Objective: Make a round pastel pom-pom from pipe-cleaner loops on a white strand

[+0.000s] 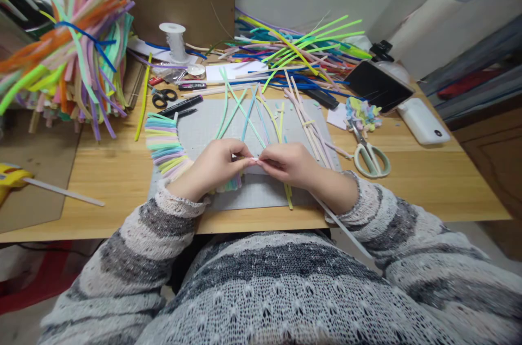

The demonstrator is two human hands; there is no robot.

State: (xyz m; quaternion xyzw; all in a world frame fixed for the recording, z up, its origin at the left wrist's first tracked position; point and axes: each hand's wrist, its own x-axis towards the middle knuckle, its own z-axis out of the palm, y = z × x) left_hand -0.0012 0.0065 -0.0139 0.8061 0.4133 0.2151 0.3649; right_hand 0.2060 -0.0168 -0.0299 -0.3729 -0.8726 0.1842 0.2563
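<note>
Head view: wooden desk [432, 182], grey mat [202, 119] on it, my left hand [222, 165] and right hand [291, 164] close together over the mat. Scissors [369, 154] lie just off its right side. Both hands pinched narrow on a pale strip [255, 160] above mid-mat.

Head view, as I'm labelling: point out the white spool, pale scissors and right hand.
White spool [176, 47], head view: barrel.
Pale scissors [362, 144], head view: near the pivot.
Right hand [292, 163], head view: its back.

Dark-screened device [379, 86] — white rounded case [423, 122] near it — wooden table [444, 184]
</note>
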